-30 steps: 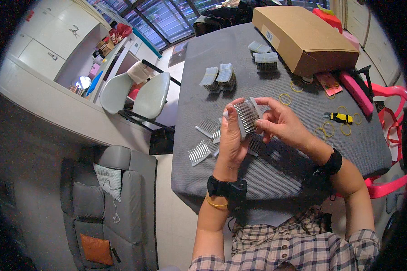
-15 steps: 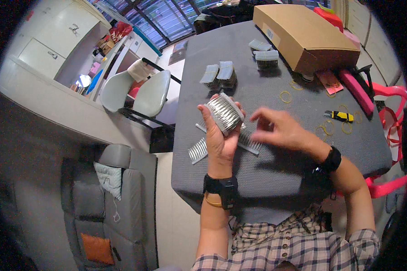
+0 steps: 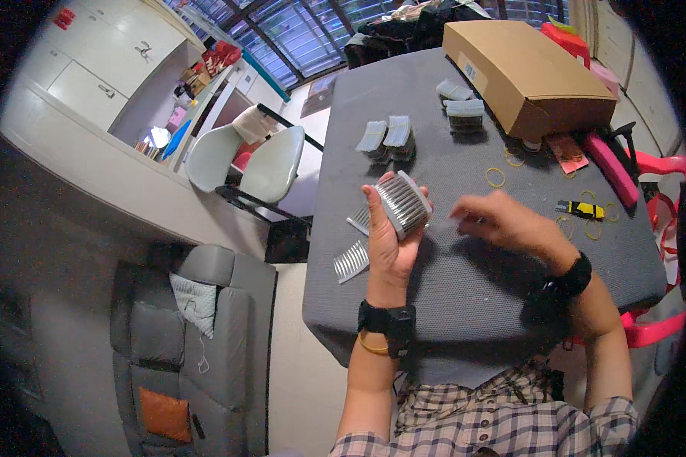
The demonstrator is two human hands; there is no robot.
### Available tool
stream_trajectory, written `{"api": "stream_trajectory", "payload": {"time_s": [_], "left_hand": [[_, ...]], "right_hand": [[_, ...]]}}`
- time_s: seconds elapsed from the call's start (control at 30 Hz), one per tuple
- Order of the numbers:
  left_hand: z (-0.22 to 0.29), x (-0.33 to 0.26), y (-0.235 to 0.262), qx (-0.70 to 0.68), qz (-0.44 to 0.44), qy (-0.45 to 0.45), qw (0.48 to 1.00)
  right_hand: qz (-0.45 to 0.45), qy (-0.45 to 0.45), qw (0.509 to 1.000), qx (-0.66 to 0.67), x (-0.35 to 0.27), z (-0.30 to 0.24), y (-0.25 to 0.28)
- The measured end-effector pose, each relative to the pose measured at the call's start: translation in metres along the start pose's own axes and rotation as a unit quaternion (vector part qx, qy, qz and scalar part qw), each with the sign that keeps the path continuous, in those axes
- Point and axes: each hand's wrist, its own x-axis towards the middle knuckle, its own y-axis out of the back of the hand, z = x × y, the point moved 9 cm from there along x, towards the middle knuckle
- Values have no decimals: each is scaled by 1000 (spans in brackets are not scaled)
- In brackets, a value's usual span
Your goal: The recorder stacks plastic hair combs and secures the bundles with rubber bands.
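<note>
My left hand [image 3: 392, 255] holds a stack of hair combs [image 3: 404, 204], their silvery teeth side by side between pale spines. The thumb lies over the near side of the stack. Behind that hand, one loose comb [image 3: 360, 222] is partly hidden. Another comb [image 3: 351, 261] lies flat on the table, left of my wrist. My right hand [image 3: 503, 221] hovers over the cloth to the right, apart from the stack. Its fingers are loosely bent, somewhat blurred, and nothing shows in them.
Banded comb bundles [image 3: 386, 139] sit farther back on the grey-covered table [image 3: 465, 305], with more bundles [image 3: 463, 114] beside a cardboard box [image 3: 530, 76]. Rubber bands [image 3: 495, 177], a yellow-black cutter [image 3: 585, 209] and a pink-red packet [image 3: 567, 154] lie at the right.
The view has shifted slightly. A loose comb that lay under my right hand is gone from the cloth. My left hand has tilted the stack, and my right hand has drawn away rightward.
</note>
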Motion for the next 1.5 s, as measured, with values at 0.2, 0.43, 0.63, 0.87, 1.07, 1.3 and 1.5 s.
{"api": "stream_trajectory", "payload": {"time_s": [0.2,0.43,0.63,0.87,1.07,1.3,1.5], "left_hand": [[-12,-2,7,52,15,34,998],[-56,-15,-8,86,-48,194,976],[-62,-26,-23,118,-82,249,958],[-81,-31,-18,95,-90,317,939],[-85,-33,-22,100,-107,324,935],[-84,-35,-21,132,-119,318,931],[-81,-37,-26,104,-152,287,940]], "right_hand": [[29,-134,920,367,-4,32,33],[82,-117,905,401,-4,34,35],[116,-70,882,452,5,21,32],[29,-44,899,434,5,8,15],[34,-8,917,397,5,4,19],[-4,-35,925,379,8,1,18],[28,70,978,195,7,-18,26]]}}
